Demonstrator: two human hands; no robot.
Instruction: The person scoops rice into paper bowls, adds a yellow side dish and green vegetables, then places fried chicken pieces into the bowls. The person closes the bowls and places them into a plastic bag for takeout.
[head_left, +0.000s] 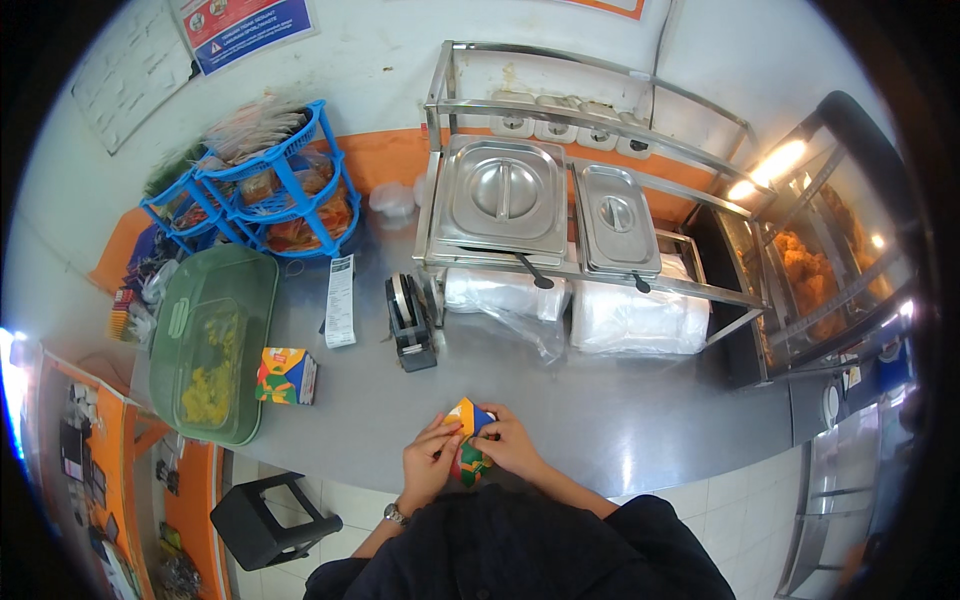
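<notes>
At the front edge of the steel counter, close to my body, I hold a small colourful paper food carton point(466, 412) in yellow, blue, red and green. Its upper part is folded to a point. My left hand point(428, 464), with a watch on the wrist, grips the carton's left side, fingers bent over its upper face. From the other side my right hand point(511, 443) pinches it, thumb and fingers against the blue panel. A stack of matching flat cartons point(286, 377) lies further left, apart from both hands.
Beyond my hands stand a black tape dispenser point(409, 326) and a paper slip point(340, 302). A green lidded container point(215, 345) and blue tiered baskets point(285, 190) occupy the left. Plastic bag rolls point(640, 315) lie under a steel rack point(600, 105); a lit food warmer point(810, 240) stands right.
</notes>
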